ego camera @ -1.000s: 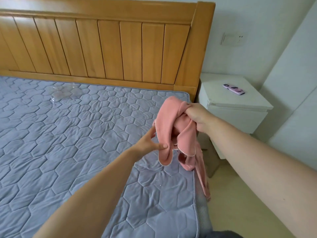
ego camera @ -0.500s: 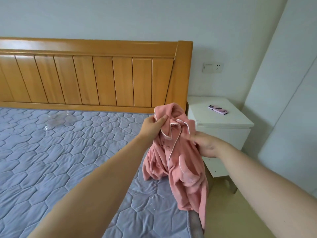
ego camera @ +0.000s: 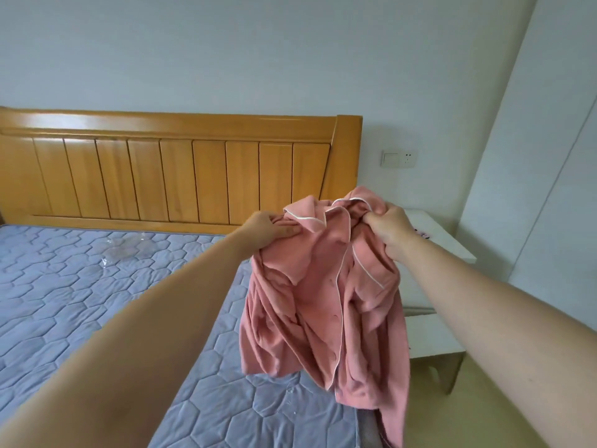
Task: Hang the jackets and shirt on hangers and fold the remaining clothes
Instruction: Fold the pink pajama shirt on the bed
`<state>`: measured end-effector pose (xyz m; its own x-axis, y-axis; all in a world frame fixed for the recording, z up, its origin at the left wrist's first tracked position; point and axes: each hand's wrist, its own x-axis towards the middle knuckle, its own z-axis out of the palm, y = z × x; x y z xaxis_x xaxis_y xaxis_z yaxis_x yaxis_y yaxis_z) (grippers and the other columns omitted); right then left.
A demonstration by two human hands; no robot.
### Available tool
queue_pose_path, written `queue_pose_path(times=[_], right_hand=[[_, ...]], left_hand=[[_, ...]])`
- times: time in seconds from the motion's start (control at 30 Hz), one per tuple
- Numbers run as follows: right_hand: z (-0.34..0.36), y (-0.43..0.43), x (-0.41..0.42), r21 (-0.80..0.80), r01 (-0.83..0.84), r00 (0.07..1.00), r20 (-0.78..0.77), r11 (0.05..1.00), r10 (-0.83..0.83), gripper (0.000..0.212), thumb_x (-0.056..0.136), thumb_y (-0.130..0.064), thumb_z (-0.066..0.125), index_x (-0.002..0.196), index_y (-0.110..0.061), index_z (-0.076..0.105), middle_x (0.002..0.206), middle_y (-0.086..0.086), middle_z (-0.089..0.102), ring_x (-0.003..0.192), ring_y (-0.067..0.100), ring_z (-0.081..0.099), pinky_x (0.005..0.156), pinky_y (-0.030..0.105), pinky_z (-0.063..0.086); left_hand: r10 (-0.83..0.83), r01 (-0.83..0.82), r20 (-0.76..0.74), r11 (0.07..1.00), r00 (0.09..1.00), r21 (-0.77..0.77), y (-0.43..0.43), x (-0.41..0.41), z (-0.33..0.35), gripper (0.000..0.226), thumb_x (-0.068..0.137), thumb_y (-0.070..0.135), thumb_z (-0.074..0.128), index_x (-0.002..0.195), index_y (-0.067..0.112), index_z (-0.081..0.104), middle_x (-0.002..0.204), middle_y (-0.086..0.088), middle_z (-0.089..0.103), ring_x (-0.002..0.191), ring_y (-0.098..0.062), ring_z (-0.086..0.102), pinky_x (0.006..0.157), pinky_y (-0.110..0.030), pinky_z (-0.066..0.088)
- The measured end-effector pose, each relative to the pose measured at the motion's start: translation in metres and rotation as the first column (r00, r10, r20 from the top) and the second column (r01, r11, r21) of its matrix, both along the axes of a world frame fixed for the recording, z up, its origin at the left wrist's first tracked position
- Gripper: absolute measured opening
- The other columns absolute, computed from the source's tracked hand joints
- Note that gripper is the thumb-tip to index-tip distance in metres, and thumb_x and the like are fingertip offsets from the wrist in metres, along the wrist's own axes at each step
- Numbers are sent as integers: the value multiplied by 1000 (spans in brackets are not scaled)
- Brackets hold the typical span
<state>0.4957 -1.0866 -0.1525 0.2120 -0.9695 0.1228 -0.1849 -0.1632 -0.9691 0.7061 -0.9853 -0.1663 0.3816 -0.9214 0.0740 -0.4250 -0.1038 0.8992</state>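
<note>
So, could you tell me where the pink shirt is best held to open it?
At the shoulders, from either side of the white-piped collar, as the left hand and right hand do: the pink shirt hangs bunched below, so pulling apart should spread it.

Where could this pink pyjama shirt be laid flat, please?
The mattress is bare left of the pyjama shirt, up to the clear plastic wrapper near the headboard. The nightstand is mostly hidden behind the shirt, gripped by the left hand and right hand.

A blue-grey quilted mattress [ego camera: 64,302] meets a wooden headboard [ego camera: 181,176], crumpled clear plastic [ego camera: 126,250] lying on it. Beside the mattress stands a white nightstand [ego camera: 433,331], a wall switch [ego camera: 399,158] above it.
</note>
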Motion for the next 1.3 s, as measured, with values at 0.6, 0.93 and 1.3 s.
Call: queue_pose_path(times=[0.6, 0.93, 1.3], right_hand=[[118, 71, 9, -362, 9, 966, -238, 932, -101, 14, 72, -13, 66, 85, -10, 65, 81, 6, 63, 72, 24, 58, 63, 27, 41], [17, 40, 22, 271, -288, 661, -638, 919, 395, 29, 72, -8, 63, 101, -3, 64, 91, 19, 70, 81, 32, 68, 77, 40, 54], [-21, -69, 123, -462, 18, 837, -478, 887, -266, 78, 93, -17, 57, 152, -13, 6, 159, 13, 13, 142, 31, 25, 113, 40, 28]], left_hand=[[126, -84, 116, 945, 985, -315, 82, 35, 138, 43, 83, -3, 64, 119, 21, 63, 91, 0, 64, 80, -14, 59, 68, -17, 48], [-426, 260, 222, 810, 877, 526, 69, 85, 36, 39, 86, -6, 58, 115, 20, 62, 106, 4, 64, 101, -15, 57, 90, -25, 45], [373, -393, 533, 916, 759, -81, -53, 81, -10, 78, 90, 19, 51, 152, 32, 5, 157, -10, 10, 141, -31, 18, 112, -46, 25]])
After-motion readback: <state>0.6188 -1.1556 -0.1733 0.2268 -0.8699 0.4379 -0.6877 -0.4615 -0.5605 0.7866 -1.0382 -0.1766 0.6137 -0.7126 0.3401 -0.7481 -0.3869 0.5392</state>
